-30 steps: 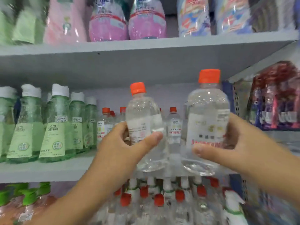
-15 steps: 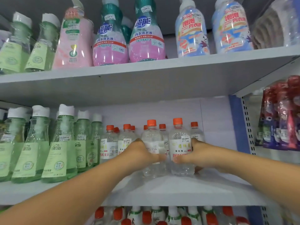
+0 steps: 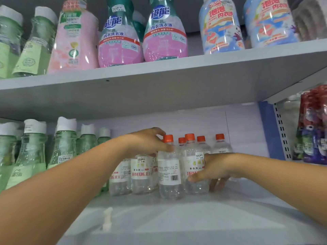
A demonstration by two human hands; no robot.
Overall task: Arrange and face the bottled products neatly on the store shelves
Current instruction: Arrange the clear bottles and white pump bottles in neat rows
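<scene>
Clear orange-capped bottles being set into rank on the middle shelf.

The grey middle shelf (image 3: pixel 230 218) carried the clear bottles grouped near its centre, well back from the front edge, beside a row of green bottles (image 3: pixel 64 147); the upper shelf (image 3: pixel 159 75) held pink detergent bottles (image 3: pixel 164 34) reading "超能" and "内衣洗衣液". The left hand (image 3: pixel 146 142) curled over the shoulder of a clear bottle (image 3: pixel 169 167) whose barcode side faced out, judged a grip for turning it. The right hand (image 3: pixel 215 169) wrapped fingers and thumb round the neighbouring bottle (image 3: pixel 192 167), label forward, seemingly steadying it in line. Its label read "清洁剂" and a price sticker "5.00"; a bottle (image 3: pixel 141 171) further left showed "JUNYIMEIQING".
</scene>
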